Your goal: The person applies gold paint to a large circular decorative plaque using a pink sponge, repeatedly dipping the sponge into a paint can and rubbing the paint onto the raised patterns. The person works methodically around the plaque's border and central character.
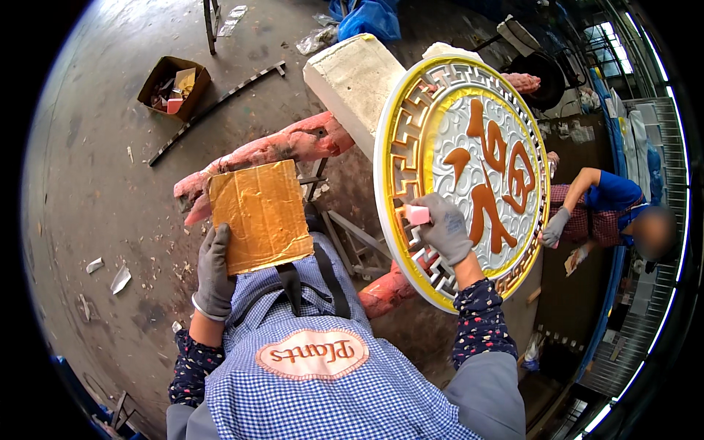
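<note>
My left hand (213, 273), in a grey glove, grips the left edge of a square cardboard piece (258, 214) coated in glossy golden brown. My right hand (446, 231), also gloved in grey, pinches a small pink sponge block (417, 214) at the near left part of a large round plaque (455, 155). A grey-silver relief with raised brown character strokes fills the plaque's middle. Around it run yellow bands and an openwork fret border, partly brown and partly silver-grey. Whether the sponge touches the border cannot be made out.
Pink-wrapped beams (275, 147) and a pale foam block (356, 77) lie under the plaque. Across it, a co-worker (598, 209) in grey gloves works at its right rim. A cardboard box (174, 86) of scraps and a long dark bar (216, 112) lie on the floor.
</note>
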